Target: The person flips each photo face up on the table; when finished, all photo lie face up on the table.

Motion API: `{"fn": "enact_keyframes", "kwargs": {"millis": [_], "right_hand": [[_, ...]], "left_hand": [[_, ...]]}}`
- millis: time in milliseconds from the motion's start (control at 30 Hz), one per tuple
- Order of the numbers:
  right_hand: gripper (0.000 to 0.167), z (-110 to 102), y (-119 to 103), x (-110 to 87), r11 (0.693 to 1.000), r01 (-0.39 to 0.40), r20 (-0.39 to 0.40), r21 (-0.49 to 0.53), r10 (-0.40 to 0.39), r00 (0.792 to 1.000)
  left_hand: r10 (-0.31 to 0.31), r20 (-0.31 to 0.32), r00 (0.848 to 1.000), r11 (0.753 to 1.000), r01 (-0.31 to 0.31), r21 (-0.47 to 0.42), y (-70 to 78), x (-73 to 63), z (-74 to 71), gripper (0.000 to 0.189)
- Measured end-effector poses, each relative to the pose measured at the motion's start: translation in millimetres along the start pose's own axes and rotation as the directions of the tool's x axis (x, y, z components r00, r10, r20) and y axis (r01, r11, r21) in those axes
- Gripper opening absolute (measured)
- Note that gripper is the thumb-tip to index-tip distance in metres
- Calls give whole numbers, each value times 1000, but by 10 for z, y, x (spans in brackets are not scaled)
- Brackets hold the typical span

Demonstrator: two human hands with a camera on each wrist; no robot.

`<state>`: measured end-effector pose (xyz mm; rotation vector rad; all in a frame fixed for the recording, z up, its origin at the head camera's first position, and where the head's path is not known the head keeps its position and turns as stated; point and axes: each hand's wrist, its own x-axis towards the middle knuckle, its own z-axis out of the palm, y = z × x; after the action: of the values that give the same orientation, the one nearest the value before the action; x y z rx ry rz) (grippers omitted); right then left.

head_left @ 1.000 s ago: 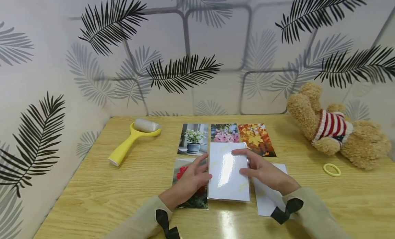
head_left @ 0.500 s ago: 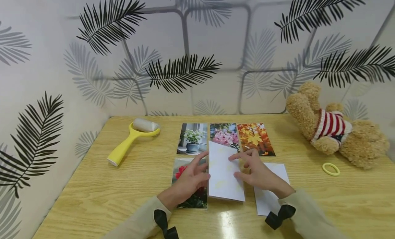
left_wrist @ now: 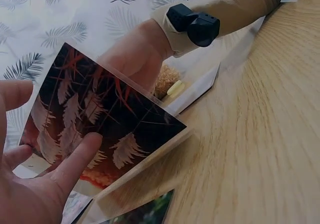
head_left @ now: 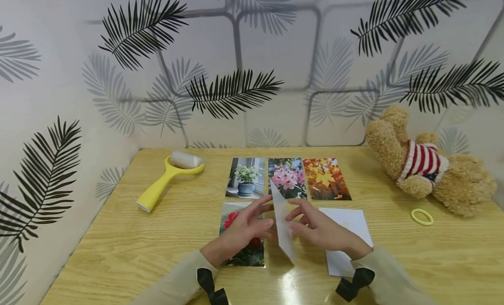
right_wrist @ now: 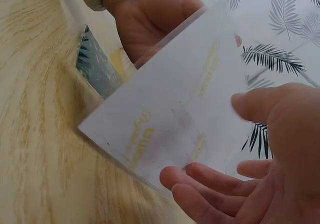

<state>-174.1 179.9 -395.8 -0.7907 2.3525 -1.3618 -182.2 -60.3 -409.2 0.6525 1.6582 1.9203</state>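
Note:
Between my hands a photo card (head_left: pixel 281 222) stands tilted nearly on edge over the table. The left wrist view shows its picture side (left_wrist: pixel 100 114), pale feathery plumes on dark red. Its white back with faint yellow print (right_wrist: pixel 165 98) faces my right hand. My left hand (head_left: pixel 246 226) is at the picture side, thumb across the photo and fingers spread near the far edge. On the white side, my right hand (head_left: pixel 315 226) has its loosely bent fingers right at the card. A red flower photo (head_left: pixel 244 248) lies partly under my left hand.
Behind lie photos of a potted plant (head_left: pixel 246 178), pink blossoms (head_left: pixel 287 176) and orange maple leaves (head_left: pixel 327 178). A white card (head_left: pixel 344 222) lies under my right forearm. Around them are a yellow lint roller (head_left: pixel 165 182), a teddy bear (head_left: pixel 429 165) and a yellow ring (head_left: pixel 422 216).
The card, earlier with its white back facing up, has swung up to nearly on edge. My right hand has shifted left with it; my left hand has barely moved.

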Motion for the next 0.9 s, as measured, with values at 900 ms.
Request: {"fn": "enact_keyframes", "kwargs": {"millis": [900], "right_hand": [[57,-251,-190,-151,986,-39,100,-164,56,993]], "left_hand": [[23,304,952,605,-255,754,-74,-61,125,59]]}}
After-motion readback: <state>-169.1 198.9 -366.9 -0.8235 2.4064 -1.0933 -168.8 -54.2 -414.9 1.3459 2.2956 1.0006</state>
